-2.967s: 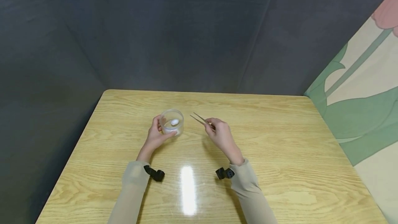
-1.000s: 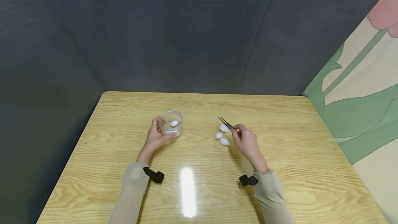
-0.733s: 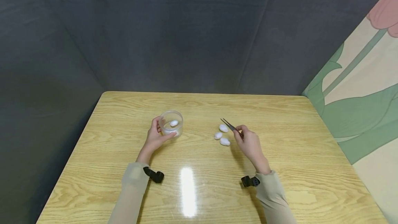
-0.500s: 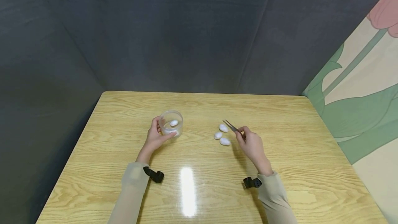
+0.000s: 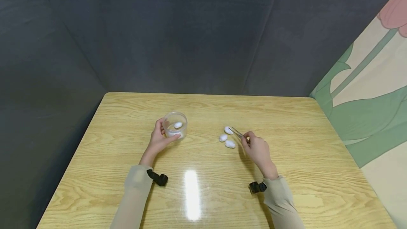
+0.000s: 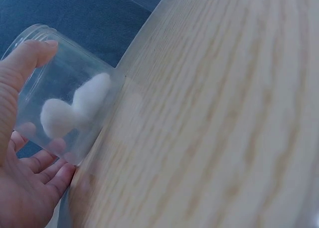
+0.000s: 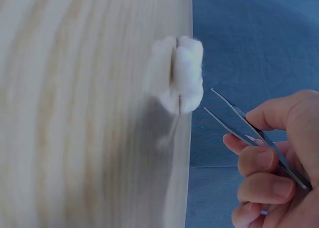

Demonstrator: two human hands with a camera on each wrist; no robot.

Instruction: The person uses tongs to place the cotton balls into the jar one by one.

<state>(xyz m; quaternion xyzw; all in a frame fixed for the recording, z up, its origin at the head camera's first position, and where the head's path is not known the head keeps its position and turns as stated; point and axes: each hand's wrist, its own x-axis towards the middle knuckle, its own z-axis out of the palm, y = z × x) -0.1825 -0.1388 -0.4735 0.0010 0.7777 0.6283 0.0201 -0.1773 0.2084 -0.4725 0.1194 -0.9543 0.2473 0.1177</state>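
Note:
My left hand (image 5: 160, 140) holds a clear plastic jar (image 5: 183, 117), thumb on the near side and fingers round the left. Inside lie two white cotton balls (image 6: 89, 96), touching each other. My right hand (image 5: 258, 150) pinches metal tweezers (image 7: 259, 138) between thumb and fingers, their prongs apart with nothing between them. In the head view the tips are at the far cotton ball (image 5: 228, 130) on the table; in the right wrist view they show a gap from the cotton. A second cotton ball (image 5: 223, 138) and a third cotton ball (image 5: 230, 144) lie just nearer.
The wooden table (image 5: 127, 109) carries the jar and the loose cotton balls. A dark cloth (image 5: 190, 34) hangs behind its far edge and along the left. On the right is a flower-patterned cloth (image 5: 375, 116). Light glares off the table (image 5: 192, 193) between the forearms.
My right hand has moved right, from near the jar to the cotton balls, uncovering them. Lately the tweezer tips have come down to the far ball. My left hand and the jar have stayed put.

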